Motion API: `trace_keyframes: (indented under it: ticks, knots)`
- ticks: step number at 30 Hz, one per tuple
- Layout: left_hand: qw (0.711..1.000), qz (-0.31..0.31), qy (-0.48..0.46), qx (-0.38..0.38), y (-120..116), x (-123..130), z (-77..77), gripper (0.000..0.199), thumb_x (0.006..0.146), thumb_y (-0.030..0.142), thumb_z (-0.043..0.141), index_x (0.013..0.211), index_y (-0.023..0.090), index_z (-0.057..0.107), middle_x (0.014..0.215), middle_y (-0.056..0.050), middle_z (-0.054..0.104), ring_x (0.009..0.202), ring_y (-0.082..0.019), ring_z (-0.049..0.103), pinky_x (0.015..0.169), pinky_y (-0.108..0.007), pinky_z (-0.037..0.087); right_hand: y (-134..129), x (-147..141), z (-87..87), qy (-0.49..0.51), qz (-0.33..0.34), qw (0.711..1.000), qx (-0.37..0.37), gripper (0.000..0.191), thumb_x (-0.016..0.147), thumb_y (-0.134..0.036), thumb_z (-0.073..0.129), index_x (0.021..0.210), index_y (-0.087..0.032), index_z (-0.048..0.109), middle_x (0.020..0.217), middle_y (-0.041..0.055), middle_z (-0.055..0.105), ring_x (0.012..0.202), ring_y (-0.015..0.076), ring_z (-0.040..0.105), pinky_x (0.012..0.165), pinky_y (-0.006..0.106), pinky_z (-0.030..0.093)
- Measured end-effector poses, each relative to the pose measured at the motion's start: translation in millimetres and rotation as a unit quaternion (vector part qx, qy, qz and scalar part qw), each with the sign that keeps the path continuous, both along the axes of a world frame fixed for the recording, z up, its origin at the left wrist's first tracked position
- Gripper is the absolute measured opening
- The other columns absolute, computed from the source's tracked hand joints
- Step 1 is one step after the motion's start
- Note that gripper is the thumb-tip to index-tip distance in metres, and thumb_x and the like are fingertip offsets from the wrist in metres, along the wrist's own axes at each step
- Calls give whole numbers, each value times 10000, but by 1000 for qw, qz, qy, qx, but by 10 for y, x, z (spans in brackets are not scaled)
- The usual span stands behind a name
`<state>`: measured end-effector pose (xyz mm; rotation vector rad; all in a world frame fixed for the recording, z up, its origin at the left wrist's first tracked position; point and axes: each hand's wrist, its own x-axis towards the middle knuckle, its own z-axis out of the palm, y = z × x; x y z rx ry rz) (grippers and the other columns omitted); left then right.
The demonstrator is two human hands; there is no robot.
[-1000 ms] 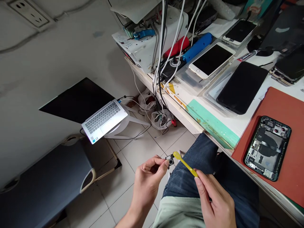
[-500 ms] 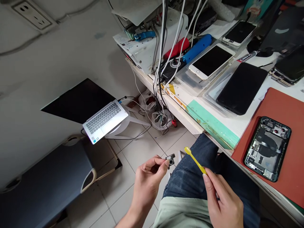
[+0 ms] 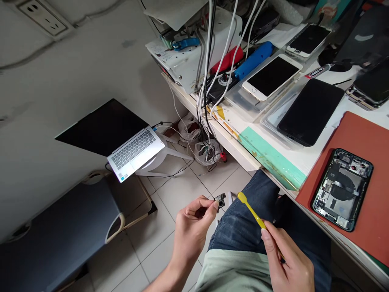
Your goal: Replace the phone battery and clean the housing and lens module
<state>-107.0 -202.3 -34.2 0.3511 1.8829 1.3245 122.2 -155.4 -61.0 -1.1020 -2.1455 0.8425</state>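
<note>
Between the thumb and fingers of my left hand (image 3: 194, 221) is a small dark phone part with a round lens-like ring, which looks like a camera module (image 3: 220, 201). My right hand (image 3: 285, 253) grips a yellow toothbrush (image 3: 251, 210) by its handle. The brush head points up and left, a short gap to the right of the module, and its bristles cannot be made out. Both hands are above my lap. To the right, an opened phone (image 3: 343, 190) with its inner parts showing lies on a red-brown mat (image 3: 370, 162).
On the workbench (image 3: 322, 162) lie a black phone screen (image 3: 310, 112), a white phone (image 3: 272, 78) and several other phones. Cables (image 3: 206, 61) hang over the bench edge. An open laptop (image 3: 133, 152) rests on a white stool at the left, beside a dark folding bed (image 3: 60, 231).
My hands and the view have shifted slightly. The toothbrush stays apart from the module, and both hands keep their hold.
</note>
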Motion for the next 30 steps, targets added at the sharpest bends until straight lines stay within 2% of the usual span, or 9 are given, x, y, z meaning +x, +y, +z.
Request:
trace_keyframes:
  ticks: [3,6,11,13,15,24,30]
  knots:
    - [1000,-6,5,-2,5,7,2,340,839,458,825,680,171,737,636,14,516,598,-102,391,543,-229,321,-7,-109,20,26,15,999,-12,314,1054,-104,605,1353,-159,686,946,80,761,799,167,770,716,227,621]
    - [1000,-8,6,0,1,13,-1,329,838,453,826,692,170,745,643,11,528,597,-101,395,544,-227,324,28,-217,27,38,22,999,10,285,1063,-109,593,1326,-146,696,873,66,741,727,161,743,666,235,606]
    - [1000,-10,9,1,1,29,6,341,847,455,822,687,166,737,636,12,523,600,-102,402,546,-225,322,96,-199,11,-18,-46,997,57,221,1087,-203,608,1256,-127,729,859,72,744,687,155,745,654,228,594]
    - [1000,-9,11,1,6,41,22,343,849,459,820,694,164,740,650,7,533,600,-103,400,543,-229,320,108,-166,15,-13,-47,997,62,217,1086,-202,609,1253,-133,730,886,79,762,720,160,769,694,219,613]
    - [1000,-6,19,2,10,57,48,335,853,454,816,704,163,744,675,-2,549,607,-108,410,546,-235,328,111,-144,20,-2,-38,997,62,217,1079,-192,615,1255,-144,732,911,83,777,747,167,784,723,217,627]
    - [999,-13,52,-8,8,69,132,326,876,440,779,694,172,741,683,-14,541,630,-130,436,572,-252,346,52,-54,-41,12,-9,999,35,308,1032,-146,662,1335,-166,714,958,88,805,730,181,791,677,225,632]
    - [999,-9,38,-16,14,70,119,344,865,463,788,686,174,736,680,-14,545,617,-128,441,560,-247,353,-11,-142,-18,42,-38,998,4,261,1043,-164,653,1285,-182,749,982,98,811,772,193,797,703,243,638]
